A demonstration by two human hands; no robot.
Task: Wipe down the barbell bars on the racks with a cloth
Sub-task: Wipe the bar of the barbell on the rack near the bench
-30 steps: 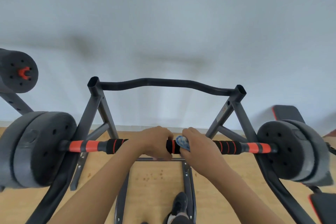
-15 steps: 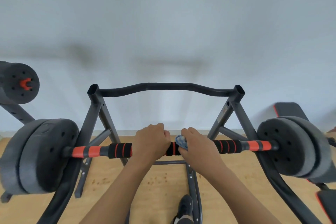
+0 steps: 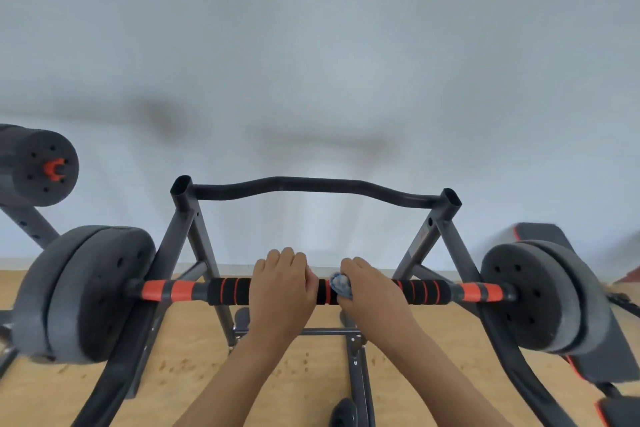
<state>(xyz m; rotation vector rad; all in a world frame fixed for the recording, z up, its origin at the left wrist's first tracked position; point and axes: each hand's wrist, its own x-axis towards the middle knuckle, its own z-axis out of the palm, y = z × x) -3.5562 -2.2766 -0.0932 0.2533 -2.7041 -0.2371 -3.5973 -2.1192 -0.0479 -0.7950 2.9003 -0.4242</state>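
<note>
At the far left edge, another bar's plate [image 3: 45,166] was cut off by the frame, and its own bar was out of sight. Nearer me, the left plates [image 3: 86,291] hid that end of the barbell bar [image 3: 228,291], which lay across the rack [image 3: 187,215] in front of me. My left hand [image 3: 280,284] was wrapped over the bar's black foam just left of centre, fingers curled over the top and thumb hidden beneath. A short stretch of foam away, my right hand [image 3: 374,291] clutched the cloth [image 3: 341,284] against the bar. Only a small blue-and-white bunch showed, the rest buried under my palm. Further right, the right plates [image 3: 533,298] covered the bar's other end. The bench [image 3: 540,232] behind them was blurred and partly hidden.
</note>
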